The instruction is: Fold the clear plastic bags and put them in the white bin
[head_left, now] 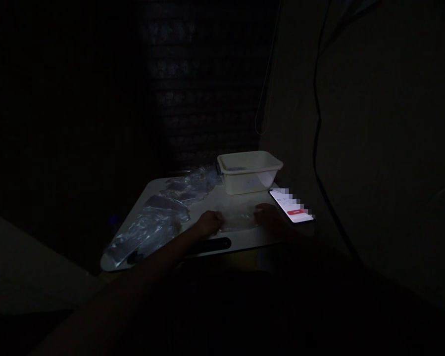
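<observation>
A clear plastic bag [239, 217] is stretched between my two hands, low over the front part of a small white table [203, 212]. My left hand [209, 222] is closed on the bag's left edge. At its right edge my right hand [267, 215] is closed on it too, dark and slightly blurred. More clear plastic bags [148, 230] lie in a loose spread along the table's left side. Behind the held bag stands a white rectangular tub [249, 180]; little of its inside can be made out.
A phone [292, 206] with a lit screen lies at the table's right edge, close to my right hand. The table has a dark slot [217, 244] near its front edge. A dark cable [317, 123] hangs down the wall at the right. The room is very dim.
</observation>
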Available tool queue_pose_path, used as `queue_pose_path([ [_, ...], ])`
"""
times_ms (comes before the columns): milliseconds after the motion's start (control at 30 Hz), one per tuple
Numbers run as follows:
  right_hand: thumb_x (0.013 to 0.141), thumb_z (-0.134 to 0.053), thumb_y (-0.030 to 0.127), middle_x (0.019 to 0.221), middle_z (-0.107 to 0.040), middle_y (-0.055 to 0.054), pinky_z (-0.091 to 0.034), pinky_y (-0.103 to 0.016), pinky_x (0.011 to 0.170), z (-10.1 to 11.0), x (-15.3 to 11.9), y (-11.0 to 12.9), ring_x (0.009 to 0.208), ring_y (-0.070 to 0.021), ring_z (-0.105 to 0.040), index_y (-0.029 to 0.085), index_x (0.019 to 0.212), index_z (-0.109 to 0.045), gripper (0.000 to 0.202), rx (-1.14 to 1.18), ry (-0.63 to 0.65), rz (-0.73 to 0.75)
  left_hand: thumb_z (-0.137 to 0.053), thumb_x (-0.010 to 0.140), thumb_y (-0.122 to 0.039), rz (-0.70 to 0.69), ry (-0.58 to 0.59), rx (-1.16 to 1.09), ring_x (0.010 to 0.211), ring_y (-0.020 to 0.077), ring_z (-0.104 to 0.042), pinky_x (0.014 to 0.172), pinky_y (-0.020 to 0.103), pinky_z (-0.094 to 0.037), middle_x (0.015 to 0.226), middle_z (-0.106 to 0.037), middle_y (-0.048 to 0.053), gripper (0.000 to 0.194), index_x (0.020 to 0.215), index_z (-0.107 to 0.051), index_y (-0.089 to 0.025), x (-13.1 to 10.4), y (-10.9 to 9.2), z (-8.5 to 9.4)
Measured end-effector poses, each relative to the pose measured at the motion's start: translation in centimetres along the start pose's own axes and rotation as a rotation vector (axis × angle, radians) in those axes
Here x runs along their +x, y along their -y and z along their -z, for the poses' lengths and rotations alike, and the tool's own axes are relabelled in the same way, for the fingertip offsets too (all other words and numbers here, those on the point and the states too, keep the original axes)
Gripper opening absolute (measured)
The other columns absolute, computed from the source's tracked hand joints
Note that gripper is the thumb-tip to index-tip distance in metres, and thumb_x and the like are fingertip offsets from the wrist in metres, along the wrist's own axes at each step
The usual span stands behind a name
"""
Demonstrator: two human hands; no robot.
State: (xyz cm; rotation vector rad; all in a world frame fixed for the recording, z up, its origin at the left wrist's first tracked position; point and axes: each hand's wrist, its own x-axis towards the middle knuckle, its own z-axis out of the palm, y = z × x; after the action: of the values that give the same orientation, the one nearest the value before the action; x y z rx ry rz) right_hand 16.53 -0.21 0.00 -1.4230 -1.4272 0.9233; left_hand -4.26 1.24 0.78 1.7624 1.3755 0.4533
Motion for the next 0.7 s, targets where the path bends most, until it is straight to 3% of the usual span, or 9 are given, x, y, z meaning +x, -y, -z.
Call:
queue_pose_path([
  [133,0.054,-0.051,0.012,0.048,-0.05,0.004,-0.042,-0.024,0.051,-0.1,-0.1,-0.2,0.05,-0.0116,-0.051,0.018,0.072,-0.05,0.019,-0.266,-0.141,0.07,-0.039,0.063,-0.012,-0.006,0.015,-0.012,0.029,0.0038,-0.036,0.035,0.016,-0.026,0.036,-0.043,-0.007,0.013,0.052,-0.045,-0.014,0.0,-0.1,-0.1],
  [300,0.056,-0.045,0.008,0.058,-0.053,0.002,-0.042,-0.023,0.052,-0.5,-0.2,-0.2,0.056,-0.0115,-0.051,0.017,0.086,-0.049,0.031,-0.441,-0.131,0.082,-0.039,0.065,-0.013,0.002,0.0,0.061,0.03,0.0044,-0.038,0.036,0.016,-0.03,0.041,-0.048,-0.006,0.012,0.059,-0.049,-0.014,0.0,-0.2,-0.3],
  [400,0.058,-0.044,0.009,0.075,-0.055,-0.003,-0.043,-0.025,0.057,-0.7,-0.6,-0.5,0.066,-0.0131,-0.053,0.017,0.095,-0.046,0.038,-0.537,-0.158,0.161,-0.039,0.067,-0.014,0.029,-0.024,0.182,0.034,0.006,-0.044,0.039,0.017,-0.033,0.046,-0.052,-0.003,0.015,0.066,-0.053,-0.014,0.0,-0.5,-0.3],
  [500,0.065,-0.045,0.018,0.093,-0.052,-0.009,-0.042,-0.029,0.067,-0.7,-1.1,-0.7,0.082,-0.0175,-0.05,0.015,0.1,-0.045,0.035,-0.751,-0.177,0.258,-0.041,0.069,-0.021,0.05,-0.134,0.408,0.051,0.0106,-0.054,0.047,0.019,-0.037,0.062,-0.06,0.003,0.018,0.073,-0.056,-0.014,-0.4,-1.1,0.1],
  [600,0.071,-0.042,0.026,0.096,-0.051,-0.01,-0.039,-0.03,0.073,-0.6,-1.2,-0.4,0.088,-0.0193,-0.048,0.015,0.099,-0.047,0.031,-0.923,-0.178,0.271,-0.037,0.073,-0.028,-0.033,-0.268,0.652,0.071,0.0163,-0.056,0.056,0.024,-0.041,0.081,-0.061,0.006,0.025,0.088,-0.054,-0.017,-0.8,-1.7,0.4],
  [700,0.073,-0.039,0.025,0.091,-0.053,-0.009,-0.038,-0.03,0.074,-0.6,-1.0,0.0,0.086,-0.0184,-0.048,0.015,0.095,-0.049,0.027,-0.974,-0.194,0.257,-0.034,0.075,-0.024,-0.23,-0.261,0.781,0.087,0.0167,-0.052,0.07,0.026,-0.04,0.094,-0.058,0.007,0.028,0.096,-0.051,-0.016,-1.0,-2.3,-0.2],
])
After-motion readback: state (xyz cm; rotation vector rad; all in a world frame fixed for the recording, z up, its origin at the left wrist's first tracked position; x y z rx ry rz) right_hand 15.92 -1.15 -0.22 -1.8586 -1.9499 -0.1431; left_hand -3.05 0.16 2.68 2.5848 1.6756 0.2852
